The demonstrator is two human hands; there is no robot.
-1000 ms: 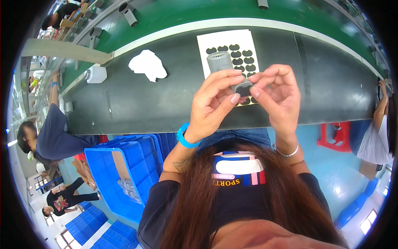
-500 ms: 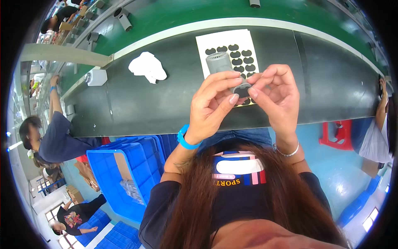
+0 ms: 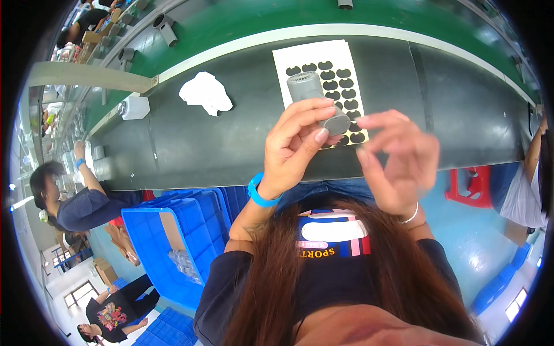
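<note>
My left hand (image 3: 300, 130) is closed around a grey hair-dryer-shaped housing (image 3: 306, 89). One end of the housing has a slotted grille; its round flat end face (image 3: 337, 124) points toward me, between my thumb and fingers. My right hand (image 3: 401, 158) is just to the right, slightly blurred, with thumb and fingers apart and nothing visible between them. Beneath the housing lies a white sheet (image 3: 311, 53) with rows of black notched-round stickers (image 3: 348, 93). The housing and my left hand cover part of it.
The sheet rests on a dark worktop (image 3: 248, 144). A white cloth (image 3: 206, 93) and a white bottle (image 3: 134, 108) are at left. Beyond runs a green conveyor (image 3: 242, 34) with grey housings (image 3: 166, 30). Blue crates (image 3: 173, 230) stand below left; co-workers sit at both sides.
My right hand has left the housing's end face and moved right, its fingers spreading. The face looks grey now where it looked black before. Housings on the conveyor have shifted left.
</note>
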